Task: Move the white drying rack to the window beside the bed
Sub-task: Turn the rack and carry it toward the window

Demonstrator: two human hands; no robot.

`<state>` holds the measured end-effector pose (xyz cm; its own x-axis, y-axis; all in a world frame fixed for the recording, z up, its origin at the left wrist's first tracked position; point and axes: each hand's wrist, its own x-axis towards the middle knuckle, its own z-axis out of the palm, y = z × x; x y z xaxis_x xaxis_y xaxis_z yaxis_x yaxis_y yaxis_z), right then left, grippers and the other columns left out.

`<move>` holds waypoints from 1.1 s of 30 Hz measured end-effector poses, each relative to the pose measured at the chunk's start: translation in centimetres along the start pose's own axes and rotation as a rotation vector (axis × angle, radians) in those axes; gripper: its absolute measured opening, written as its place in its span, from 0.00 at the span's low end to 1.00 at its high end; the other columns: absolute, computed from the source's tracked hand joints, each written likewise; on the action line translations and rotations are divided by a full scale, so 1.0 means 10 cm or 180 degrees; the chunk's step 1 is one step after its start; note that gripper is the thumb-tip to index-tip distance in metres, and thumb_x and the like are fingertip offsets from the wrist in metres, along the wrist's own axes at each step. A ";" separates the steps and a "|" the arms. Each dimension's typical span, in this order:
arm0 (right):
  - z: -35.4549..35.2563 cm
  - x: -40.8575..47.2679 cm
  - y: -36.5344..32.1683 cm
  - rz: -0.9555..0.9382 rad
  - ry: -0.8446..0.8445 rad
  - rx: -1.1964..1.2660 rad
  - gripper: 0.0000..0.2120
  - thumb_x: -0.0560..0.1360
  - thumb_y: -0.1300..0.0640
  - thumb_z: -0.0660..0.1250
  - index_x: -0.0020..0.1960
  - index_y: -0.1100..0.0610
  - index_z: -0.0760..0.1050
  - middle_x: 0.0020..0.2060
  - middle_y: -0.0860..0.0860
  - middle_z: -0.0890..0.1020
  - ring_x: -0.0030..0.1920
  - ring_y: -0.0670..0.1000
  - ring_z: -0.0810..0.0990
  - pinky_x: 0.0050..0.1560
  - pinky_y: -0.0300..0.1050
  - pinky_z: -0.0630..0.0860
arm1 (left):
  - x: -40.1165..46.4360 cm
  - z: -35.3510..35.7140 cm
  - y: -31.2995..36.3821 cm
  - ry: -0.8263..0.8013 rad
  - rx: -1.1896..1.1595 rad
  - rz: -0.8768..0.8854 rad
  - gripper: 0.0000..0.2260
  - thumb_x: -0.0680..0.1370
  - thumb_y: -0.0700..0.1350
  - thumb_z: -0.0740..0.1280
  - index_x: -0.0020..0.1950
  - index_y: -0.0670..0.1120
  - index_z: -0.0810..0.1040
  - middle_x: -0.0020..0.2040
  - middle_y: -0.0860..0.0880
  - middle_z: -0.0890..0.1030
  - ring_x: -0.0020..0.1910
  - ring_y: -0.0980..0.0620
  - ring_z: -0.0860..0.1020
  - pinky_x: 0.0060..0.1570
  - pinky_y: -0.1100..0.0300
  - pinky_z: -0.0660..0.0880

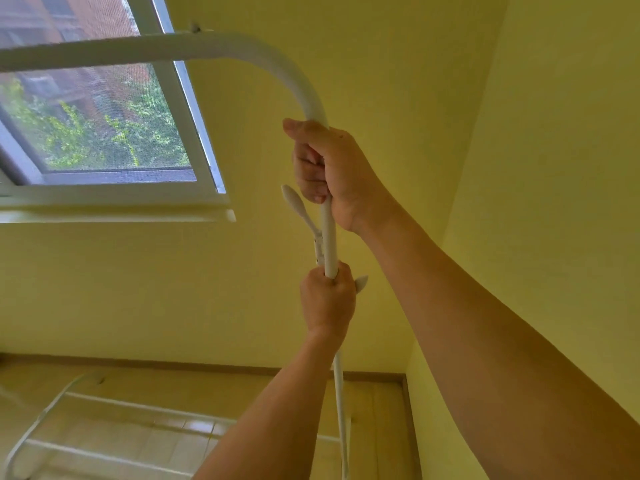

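Drying rack (304,88): white tube frame, top bar running in from the left edge of view, curving down into an upright post; lower rails visible low down over the tiled floor (194,434).
Right hand (332,168): wrapped tight around the post just under the curve, thumb on top, arm reaching in from the lower right.
Left hand (327,299): fist closed round the same post, lower down, arm coming up from the bottom edge.
Between the hands: white lever clip (298,209) fixed to the post, angled out to the left; another white tab just right of the left hand.
Window (104,116): white-framed, behind the top bar at upper left, greenery and brick outside.
Walls (519,133): yellow, meeting in a corner right of the post.
Skirting: brown strip along the foot of the far wall.
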<state>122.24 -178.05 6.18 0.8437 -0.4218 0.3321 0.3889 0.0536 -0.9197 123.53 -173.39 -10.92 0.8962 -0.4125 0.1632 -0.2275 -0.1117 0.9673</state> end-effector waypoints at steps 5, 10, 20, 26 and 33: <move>-0.08 0.31 0.10 0.0032 -0.0003 -0.0006 0.23 0.77 0.55 0.65 0.29 0.52 0.56 0.21 0.47 0.58 0.23 0.50 0.52 0.23 0.39 0.54 | 0.39 0.10 -0.06 -0.0041 -0.0111 -0.0001 0.18 0.72 0.51 0.59 0.29 0.38 0.69 0.25 0.42 0.74 0.23 0.45 0.73 0.20 0.41 0.73; -0.16 0.57 0.12 0.0130 0.0000 0.0074 0.23 0.77 0.55 0.65 0.28 0.52 0.56 0.21 0.46 0.58 0.23 0.49 0.53 0.23 0.42 0.52 | 0.68 0.20 -0.13 -0.0110 -0.0228 0.0093 0.21 0.73 0.50 0.59 0.30 0.34 0.67 0.24 0.42 0.71 0.23 0.45 0.71 0.20 0.40 0.72; -0.25 1.16 0.28 0.0321 -0.0814 0.0319 0.23 0.78 0.54 0.63 0.32 0.52 0.52 0.21 0.46 0.58 0.24 0.49 0.52 0.24 0.43 0.53 | 1.14 0.22 -0.16 0.0207 -0.0285 0.0238 0.21 0.74 0.47 0.60 0.31 0.30 0.67 0.24 0.42 0.69 0.22 0.45 0.70 0.18 0.44 0.68; -0.40 1.29 0.34 0.0314 -0.1241 0.0468 0.22 0.75 0.52 0.63 0.34 0.53 0.50 0.21 0.47 0.58 0.23 0.49 0.53 0.23 0.42 0.55 | 1.16 0.30 -0.15 0.0357 -0.0330 0.0085 0.17 0.73 0.48 0.62 0.26 0.43 0.67 0.21 0.51 0.69 0.21 0.47 0.70 0.20 0.53 0.70; -0.35 1.24 0.36 0.0517 -0.1651 0.0684 0.23 0.76 0.51 0.63 0.31 0.53 0.52 0.19 0.46 0.58 0.19 0.47 0.52 0.20 0.38 0.53 | 1.08 0.20 -0.21 0.0292 -0.0444 0.0045 0.17 0.71 0.53 0.62 0.26 0.45 0.69 0.20 0.54 0.69 0.20 0.51 0.70 0.19 0.55 0.70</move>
<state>132.77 -186.25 6.24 0.9487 0.1025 0.2992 0.2600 0.2860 -0.9223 132.94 -179.41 -11.55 0.9258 -0.3280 0.1877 -0.1909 0.0226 0.9813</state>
